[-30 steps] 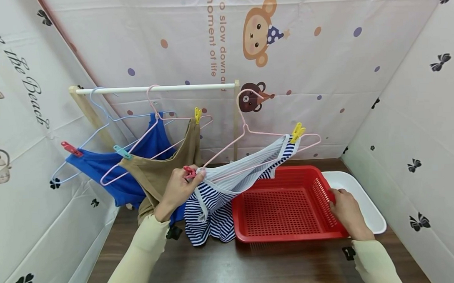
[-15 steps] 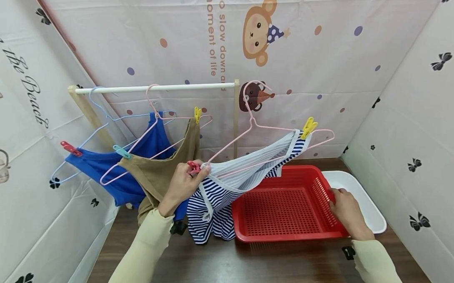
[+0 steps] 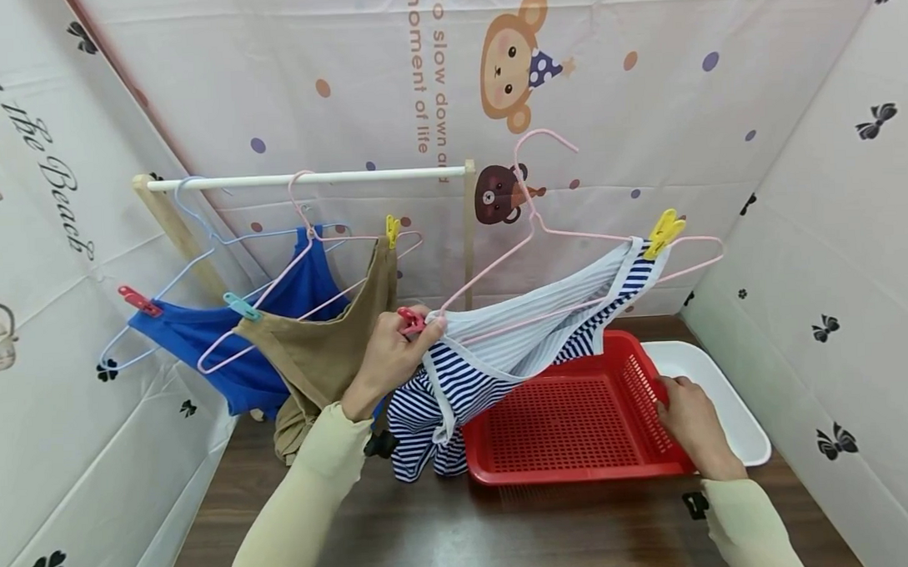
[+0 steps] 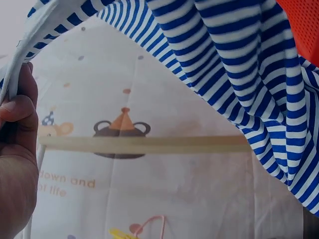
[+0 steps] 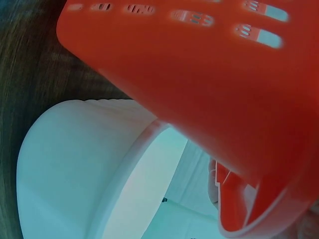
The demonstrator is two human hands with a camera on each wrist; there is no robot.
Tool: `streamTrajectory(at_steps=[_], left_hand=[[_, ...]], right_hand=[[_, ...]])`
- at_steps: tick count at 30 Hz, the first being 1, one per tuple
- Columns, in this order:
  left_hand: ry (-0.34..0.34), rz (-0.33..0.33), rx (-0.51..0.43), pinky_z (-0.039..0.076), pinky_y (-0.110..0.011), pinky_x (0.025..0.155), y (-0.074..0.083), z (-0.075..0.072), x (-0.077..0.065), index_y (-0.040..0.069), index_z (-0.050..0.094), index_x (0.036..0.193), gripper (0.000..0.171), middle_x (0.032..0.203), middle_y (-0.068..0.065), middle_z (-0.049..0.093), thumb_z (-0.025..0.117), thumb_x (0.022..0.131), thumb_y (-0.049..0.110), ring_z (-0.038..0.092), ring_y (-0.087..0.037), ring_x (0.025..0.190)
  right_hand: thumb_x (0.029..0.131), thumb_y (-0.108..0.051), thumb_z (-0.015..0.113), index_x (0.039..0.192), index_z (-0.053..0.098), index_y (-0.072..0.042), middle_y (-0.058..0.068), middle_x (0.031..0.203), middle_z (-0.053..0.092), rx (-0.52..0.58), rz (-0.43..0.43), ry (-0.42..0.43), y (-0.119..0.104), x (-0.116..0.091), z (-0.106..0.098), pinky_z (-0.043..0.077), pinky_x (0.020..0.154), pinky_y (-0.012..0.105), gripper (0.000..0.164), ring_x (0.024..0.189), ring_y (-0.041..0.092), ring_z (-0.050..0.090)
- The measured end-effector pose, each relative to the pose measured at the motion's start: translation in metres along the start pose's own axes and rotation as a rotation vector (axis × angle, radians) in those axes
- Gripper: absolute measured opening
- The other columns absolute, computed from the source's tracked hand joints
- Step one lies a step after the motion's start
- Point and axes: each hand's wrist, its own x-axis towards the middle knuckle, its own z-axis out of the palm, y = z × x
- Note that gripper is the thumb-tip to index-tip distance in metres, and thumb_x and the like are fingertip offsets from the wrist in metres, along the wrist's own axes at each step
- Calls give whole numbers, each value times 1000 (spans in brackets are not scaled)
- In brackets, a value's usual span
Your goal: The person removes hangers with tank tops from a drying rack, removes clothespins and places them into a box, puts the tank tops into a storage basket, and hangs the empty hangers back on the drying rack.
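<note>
My left hand pinches the left end of a pink hanger, together with the edge of a navy-and-white striped tank top and a red clothespin. A yellow clothespin clips the top's other side to the hanger, whose hook points up, off the rail. In the left wrist view the thumb and fingers press the white trim. The top's lower part droops beside and over a red basket. My right hand grips the basket's right rim; in the right wrist view the red wall hides most of it.
A white rail on wooden posts stands at left back. It carries a blue garment on a blue hanger and a brown garment on a pink hanger, both clipped with clothespins. A white tray lies behind the basket's right side.
My left hand has moved right and slightly up with the hanger and striped top, carrying the hook away from the rail's end. The right hand and basket have stayed put.
</note>
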Motion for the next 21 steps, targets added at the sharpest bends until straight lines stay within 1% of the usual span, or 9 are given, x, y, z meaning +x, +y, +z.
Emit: streamTrajectory(at_steps=[3, 9, 12, 16, 19, 21], left_hand=[[6, 15, -19, 18, -18, 52, 2, 7, 7, -5, 59, 76, 13, 61, 7, 29, 62, 88, -2, 24, 4, 55], [10, 52, -53, 17, -18, 50, 4, 22, 18, -5, 59, 77, 11, 59, 7, 27, 62, 88, -4, 21, 4, 52], [1, 55, -31, 18, -18, 50, -11, 34, 19, -4, 57, 76, 15, 59, 6, 27, 63, 89, -2, 21, 3, 53], [-21, 47, 13, 20, -18, 52, -37, 50, 18, 0, 56, 76, 18, 60, 4, 29, 65, 91, 2, 23, 2, 54], [-28, 54, 30, 20, -18, 52, -50, 59, 15, 2, 58, 78, 17, 60, 5, 30, 66, 92, 8, 24, 0, 53], [-31, 67, 33, 21, -19, 51, -58, 66, 13, 4, 60, 79, 17, 60, 5, 31, 66, 92, 11, 25, -1, 52]], right_hand=[[80, -1, 72, 122, 56, 14, 37, 108, 58, 1, 2, -2, 1, 0, 0, 51, 80, 60, 48, 92, 47, 59], [81, -1, 72, 122, 57, 14, 37, 110, 58, -3, 2, 14, 0, 1, 1, 49, 82, 61, 46, 95, 49, 58], [81, -2, 71, 121, 57, 14, 37, 109, 58, -4, -3, 26, 0, 1, 1, 49, 83, 62, 45, 95, 49, 59], [82, -2, 71, 122, 57, 14, 37, 111, 58, 1, 5, 14, 1, 1, 2, 49, 84, 62, 45, 96, 49, 58], [82, -2, 71, 123, 56, 14, 38, 113, 57, 5, 11, 5, 2, 1, 2, 49, 85, 62, 46, 97, 50, 58], [82, -2, 70, 122, 57, 14, 38, 113, 58, 6, 6, 13, 2, 1, 3, 49, 85, 62, 46, 97, 49, 59]])
